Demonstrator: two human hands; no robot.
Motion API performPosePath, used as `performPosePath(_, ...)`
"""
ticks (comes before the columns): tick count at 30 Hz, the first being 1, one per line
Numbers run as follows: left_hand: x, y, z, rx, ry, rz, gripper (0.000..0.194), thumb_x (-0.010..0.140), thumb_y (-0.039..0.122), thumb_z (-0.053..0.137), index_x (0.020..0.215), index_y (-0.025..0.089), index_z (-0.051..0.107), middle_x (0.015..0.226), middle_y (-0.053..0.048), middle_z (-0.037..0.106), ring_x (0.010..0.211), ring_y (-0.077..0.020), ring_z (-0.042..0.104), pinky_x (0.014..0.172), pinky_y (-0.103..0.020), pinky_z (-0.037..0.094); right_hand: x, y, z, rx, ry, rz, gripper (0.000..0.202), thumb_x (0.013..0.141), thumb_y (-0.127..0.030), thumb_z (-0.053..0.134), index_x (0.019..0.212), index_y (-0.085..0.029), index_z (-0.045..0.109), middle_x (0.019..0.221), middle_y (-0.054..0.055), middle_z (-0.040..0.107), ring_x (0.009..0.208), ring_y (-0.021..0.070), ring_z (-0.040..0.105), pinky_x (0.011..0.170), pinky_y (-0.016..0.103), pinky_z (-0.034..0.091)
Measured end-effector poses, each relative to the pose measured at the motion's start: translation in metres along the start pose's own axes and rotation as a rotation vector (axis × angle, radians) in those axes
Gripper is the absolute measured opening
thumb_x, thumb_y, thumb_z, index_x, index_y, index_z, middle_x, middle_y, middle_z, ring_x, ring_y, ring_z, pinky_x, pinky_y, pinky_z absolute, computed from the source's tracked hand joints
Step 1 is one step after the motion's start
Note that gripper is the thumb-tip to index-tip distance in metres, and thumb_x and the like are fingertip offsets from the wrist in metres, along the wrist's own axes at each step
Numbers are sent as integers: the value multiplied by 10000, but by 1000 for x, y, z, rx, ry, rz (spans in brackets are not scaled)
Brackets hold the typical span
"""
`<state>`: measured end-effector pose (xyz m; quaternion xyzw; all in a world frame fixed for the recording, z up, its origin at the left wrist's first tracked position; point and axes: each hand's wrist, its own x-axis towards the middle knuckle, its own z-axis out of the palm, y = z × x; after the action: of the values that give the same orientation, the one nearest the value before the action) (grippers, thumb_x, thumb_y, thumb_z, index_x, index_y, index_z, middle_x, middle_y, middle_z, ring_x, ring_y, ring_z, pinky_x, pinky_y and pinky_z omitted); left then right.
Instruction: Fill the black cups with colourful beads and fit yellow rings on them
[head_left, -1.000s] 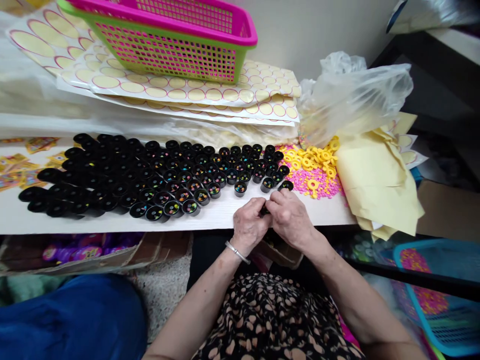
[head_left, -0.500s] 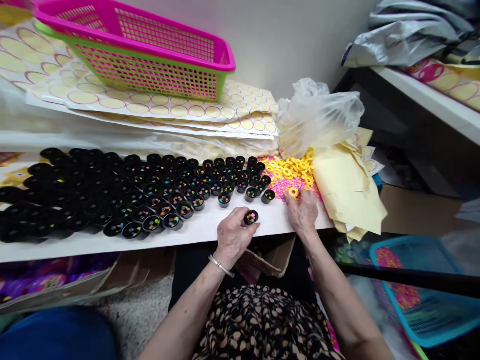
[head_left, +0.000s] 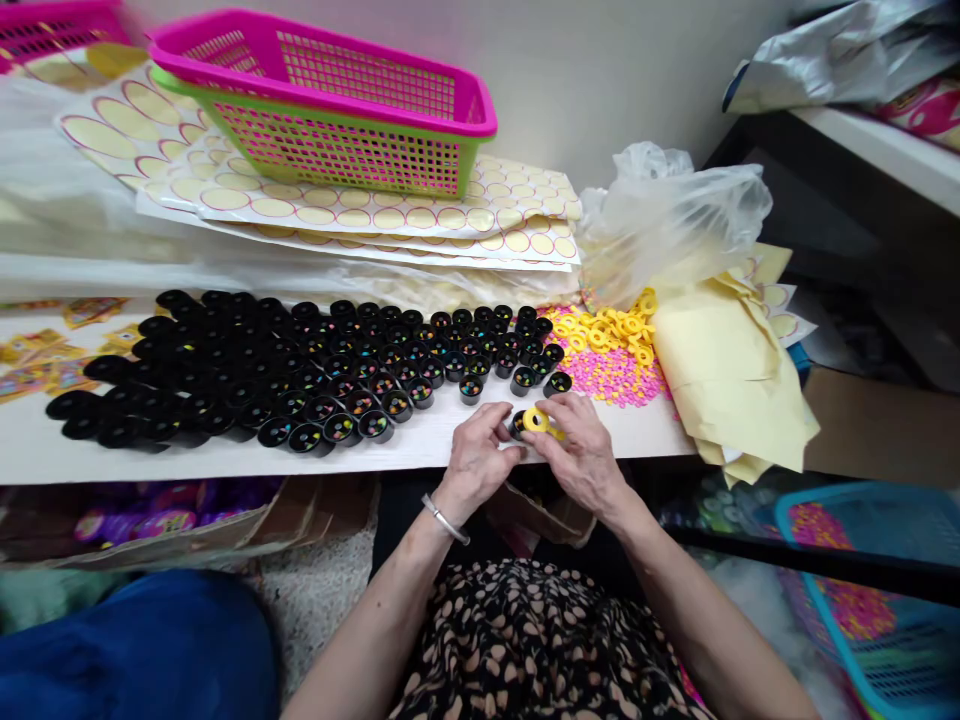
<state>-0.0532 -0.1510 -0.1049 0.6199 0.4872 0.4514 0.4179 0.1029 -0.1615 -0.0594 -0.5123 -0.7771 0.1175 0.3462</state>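
Note:
Near the table's front edge, my left hand (head_left: 480,448) is closed around a small black cup (head_left: 517,427). My right hand (head_left: 576,445) pinches a yellow ring (head_left: 535,419) with a hole in its middle, right beside the cup's mouth. Part of the cup is hidden by my fingers and the ring. Behind my right hand lies a pile of yellow rings (head_left: 611,330) next to scattered small pink pieces (head_left: 615,375). Many black cups (head_left: 375,425) with coloured bits inside stand in rows to the left of my hands.
A pink and green basket (head_left: 337,140) rests on printed sheets with circles (head_left: 360,218) at the back. Toward the right are a clear plastic bag (head_left: 675,210) and cream paper (head_left: 735,370). A blue basket (head_left: 832,640) sits below on the right. Yellow packets (head_left: 45,355) lie at far left.
My right hand has moved left from the pile with a yellow ring, up to the black cup in my left hand. The view has shifted a little to the left.

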Motion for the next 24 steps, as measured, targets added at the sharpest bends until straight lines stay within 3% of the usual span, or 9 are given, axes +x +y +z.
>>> performPosePath(6, -1, 7, -9, -163, 38, -59, 308, 656, 68, 453, 886, 151, 640, 813, -19, 587, 697, -100, 563, 657, -217, 455, 5, -2, 8, -67, -79, 15, 221, 830, -295, 571, 1013, -178, 607, 959, 95, 569, 893, 223, 507, 770, 362, 439)
performPosePath(10, 3, 15, -5, -265, 112, -176, 167, 766, 231, 530, 820, 162, 673, 797, -19, 617, 685, -107, 555, 620, -213, 440, 9, -5, 5, -33, -154, 45, 184, 833, -272, 557, 976, -178, 627, 902, 69, 551, 840, 196, 519, 723, 317, 440)
performPosePath(13, 7, 19, 1, -223, 82, -127, 231, 811, 343, 543, 762, 169, 688, 777, -26, 628, 749, -122, 563, 678, -219, 439, 11, -6, 5, 141, -161, 117, 166, 820, -258, 570, 946, -181, 645, 848, 35, 526, 774, 159, 527, 694, 287, 441)
performPosePath(16, 9, 19, 7, -172, 83, -103, 264, 827, 355, 535, 725, 167, 688, 751, -31, 624, 750, -126, 566, 693, -225, 438, 11, -2, 9, 425, -118, 243, 189, 762, -298, 649, 913, -187, 666, 814, 11, 541, 736, 135, 528, 668, 263, 446)
performPosePath(20, 9, 19, 9, -165, 107, -144, 251, 817, 355, 552, 731, 161, 686, 750, -32, 619, 719, -123, 567, 654, -221, 445, 8, -1, 19, 822, -53, 582, 305, 773, -444, 617, 884, -168, 685, 759, 14, 573, 544, 89, 495, 454, 214, 400)
performPosePath(24, 8, 21, 11, -164, 124, -181, 238, 807, 350, 562, 717, 158, 670, 738, -24, 602, 686, -112, 557, 605, -207, 436, 9, -3, 30, 935, 14, 776, 362, 736, -496, 638, 795, -141, 678, 607, -6, 536, 434, 75, 474, 344, 186, 342)
